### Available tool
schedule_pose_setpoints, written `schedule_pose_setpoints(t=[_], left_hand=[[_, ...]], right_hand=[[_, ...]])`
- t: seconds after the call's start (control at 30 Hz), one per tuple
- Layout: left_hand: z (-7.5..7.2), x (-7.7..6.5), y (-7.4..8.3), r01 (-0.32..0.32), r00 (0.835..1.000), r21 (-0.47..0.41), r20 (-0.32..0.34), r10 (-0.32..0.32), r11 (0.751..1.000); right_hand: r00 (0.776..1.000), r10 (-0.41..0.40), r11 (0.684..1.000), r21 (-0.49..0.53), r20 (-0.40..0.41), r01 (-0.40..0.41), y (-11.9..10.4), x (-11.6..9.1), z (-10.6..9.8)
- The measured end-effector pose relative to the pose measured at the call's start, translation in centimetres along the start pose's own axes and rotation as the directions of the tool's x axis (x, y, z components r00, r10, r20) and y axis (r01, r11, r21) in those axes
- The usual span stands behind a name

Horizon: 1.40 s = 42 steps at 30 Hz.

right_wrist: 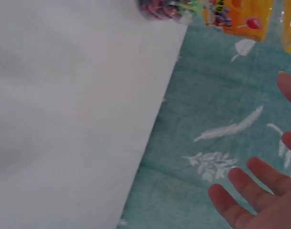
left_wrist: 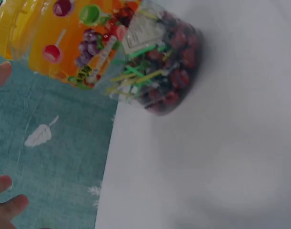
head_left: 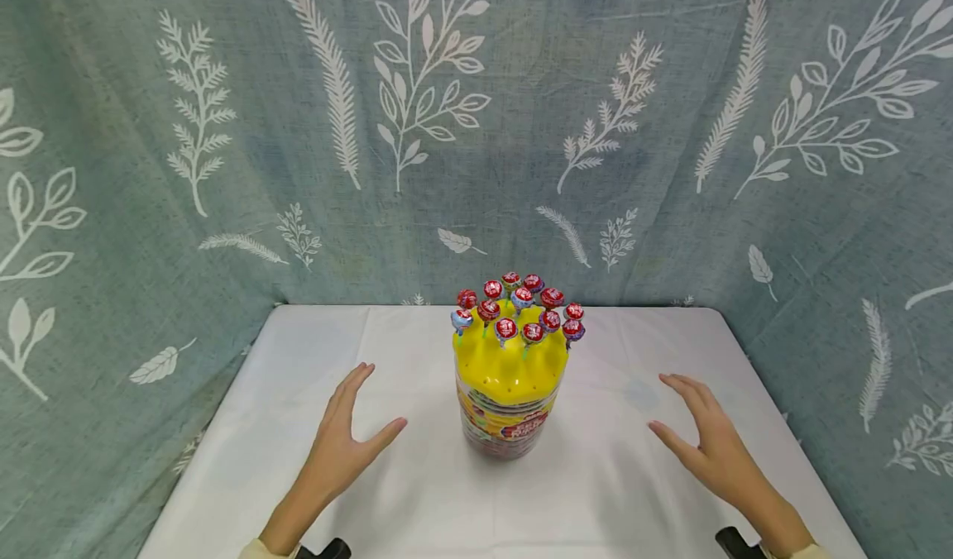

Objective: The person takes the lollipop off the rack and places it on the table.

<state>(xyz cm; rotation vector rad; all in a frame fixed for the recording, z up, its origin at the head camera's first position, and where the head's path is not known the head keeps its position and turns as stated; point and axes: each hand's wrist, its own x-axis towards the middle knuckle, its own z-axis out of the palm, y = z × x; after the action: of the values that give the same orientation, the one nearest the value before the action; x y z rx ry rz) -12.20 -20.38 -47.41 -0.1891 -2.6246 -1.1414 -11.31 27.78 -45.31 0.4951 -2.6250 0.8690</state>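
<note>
A clear plastic jar [head_left: 500,435] with a yellow lid [head_left: 514,369] stands upright on the white table. Several wrapped lollipops [head_left: 506,329] stick up out of holes in the lid, mostly towards its back. Through the jar's wall in the left wrist view, more lollipops [left_wrist: 179,78] with green and yellow sticks show at the bottom. My left hand [head_left: 338,447] hovers to the left of the jar, thumb spread from straight fingers. On the other side my right hand [head_left: 715,451] is held likewise, farther from the jar. Neither hand touches anything.
The white-covered table [head_left: 417,509] reaches back to a green-blue curtain [head_left: 506,170] with a white leaf print, which also closes in both sides. A black strap or device [head_left: 325,549] sits at the left wrist, another [head_left: 737,542] at the right.
</note>
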Motion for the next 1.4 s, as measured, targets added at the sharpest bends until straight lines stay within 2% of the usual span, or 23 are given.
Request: schedule_pose_setpoints(t=[0.2,0.43,0.6,0.7,0.83,0.87,1.1,1.27,1.4], left_hand=[[0.5,0.6,1.0,-0.038,0.999,-0.14,0.02,0.042,0.989],[1.5,1.6,2.6,-0.041,0.997,-0.312,0.056,0.061,0.949],[1.5,2.3,5.8,-0.08,0.99,-0.408,0.077,0.122,0.909],[1.4,2.8,7.7,-0.074,0.987,-0.449,0.095,0.131,0.89],[2.0,3.6,8.9,-0.061,0.984,-0.494,0.119,0.136,0.867],[2.2,3.8,9.1,-0.061,0.982,-0.502,0.123,0.141,0.863],[3.6,5.0,10.1,-0.06,0.975,-0.562,0.145,0.17,0.825],[4.7,5.4,10.0,-0.071,0.975,-0.61,0.126,0.185,0.789],[5.8,5.2,9.9,-0.106,0.977,-0.62,0.081,0.198,0.778]], right_hand=[[0.998,-0.046,0.999,-0.028,-0.041,0.045,-1.2,0.8,-0.6],[0.991,-0.11,0.994,0.014,-0.074,0.111,-2.5,2.1,-1.3],[0.985,-0.139,0.989,0.044,-0.102,0.144,-3.7,3.2,-1.8],[0.982,-0.154,0.985,0.058,-0.111,0.161,-4.4,3.9,-1.9],[0.981,-0.161,0.981,0.09,-0.112,0.171,-5.2,5.1,-1.9],[0.981,-0.162,0.98,0.102,-0.11,0.173,-5.4,5.4,-1.9],[0.972,-0.2,0.955,0.195,-0.127,0.222,-10.3,7.3,-2.9],[0.968,-0.208,0.927,0.288,-0.143,0.241,-10.9,8.4,-2.1],[0.969,-0.202,0.9,0.363,-0.14,0.24,-11.0,9.0,-1.4]])
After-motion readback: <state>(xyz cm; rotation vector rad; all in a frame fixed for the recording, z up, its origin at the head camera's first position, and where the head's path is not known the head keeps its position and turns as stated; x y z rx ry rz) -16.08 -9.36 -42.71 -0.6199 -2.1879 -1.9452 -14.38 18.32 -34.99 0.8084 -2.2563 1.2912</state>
